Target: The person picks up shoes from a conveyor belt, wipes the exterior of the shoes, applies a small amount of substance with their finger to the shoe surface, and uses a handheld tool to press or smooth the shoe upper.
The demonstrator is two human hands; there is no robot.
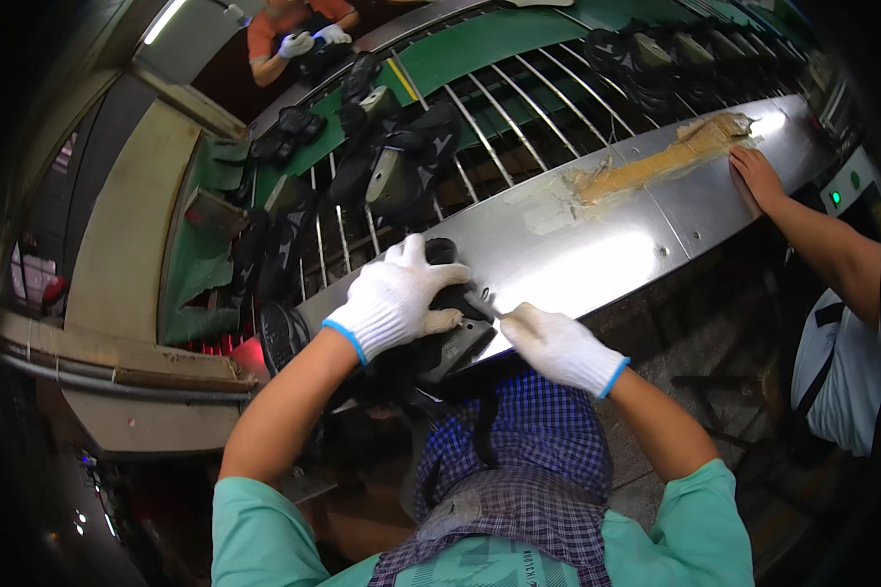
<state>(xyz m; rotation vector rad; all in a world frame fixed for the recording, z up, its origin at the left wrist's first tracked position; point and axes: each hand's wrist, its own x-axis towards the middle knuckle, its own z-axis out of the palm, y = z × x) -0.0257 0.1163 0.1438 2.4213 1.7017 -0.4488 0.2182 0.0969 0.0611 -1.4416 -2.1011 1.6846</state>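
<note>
white-gloved left hand [399,295] grasping black shoe [452,300], right hand [560,347] holding small tool [483,306]

The gloves [392,298] are blue-edged white, shoe [442,252] black, apron [519,504] checked.

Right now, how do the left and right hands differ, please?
The left hand holds a black shoe, thumb and forefinger spread; the right hand is closed around a slim tool. The left hand lies over the shoe, while the right hand is beside it. Both wear white gloves with blue cuffs.
</note>
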